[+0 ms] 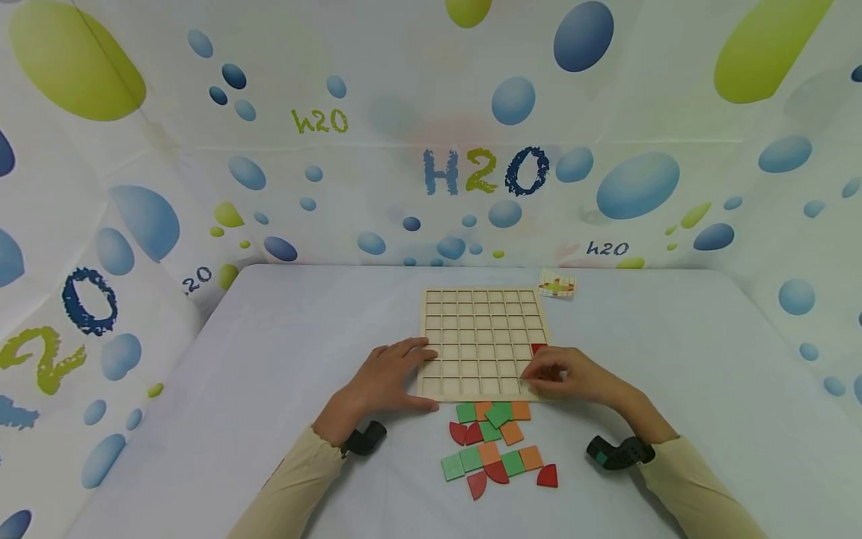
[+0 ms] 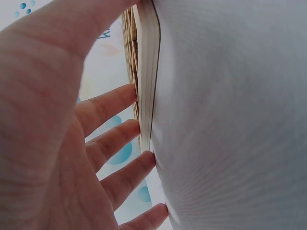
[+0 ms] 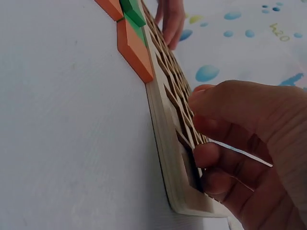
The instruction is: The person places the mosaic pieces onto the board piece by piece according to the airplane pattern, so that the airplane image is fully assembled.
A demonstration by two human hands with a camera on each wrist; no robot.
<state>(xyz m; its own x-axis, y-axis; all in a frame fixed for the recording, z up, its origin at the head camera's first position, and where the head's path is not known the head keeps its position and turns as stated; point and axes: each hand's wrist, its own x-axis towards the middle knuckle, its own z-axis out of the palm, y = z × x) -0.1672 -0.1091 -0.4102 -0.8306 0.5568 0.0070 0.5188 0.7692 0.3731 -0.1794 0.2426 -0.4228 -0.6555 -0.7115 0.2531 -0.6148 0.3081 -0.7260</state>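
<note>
A square wooden grid board (image 1: 483,352) lies on the white table. My left hand (image 1: 393,378) is spread beside its left edge, with fingertips reaching that side in the left wrist view. Over the lower right cells, my right hand (image 1: 564,374) has its fingers curled and its thumb (image 3: 211,96) close to the index finger. Whether a piece sits between these fingertips I cannot tell. One red piece (image 1: 538,348) shows in a right-hand cell, just above the right hand. Loose flat pieces, such as a green square (image 1: 500,414), lie below the board.
Nearer me are more loose pieces: orange squares (image 1: 531,457), green squares (image 1: 453,468) and red quarter circles (image 1: 548,475). A small pattern card (image 1: 557,284) lies by the board's far right corner. A printed white cloth (image 1: 397,112) hangs behind the table.
</note>
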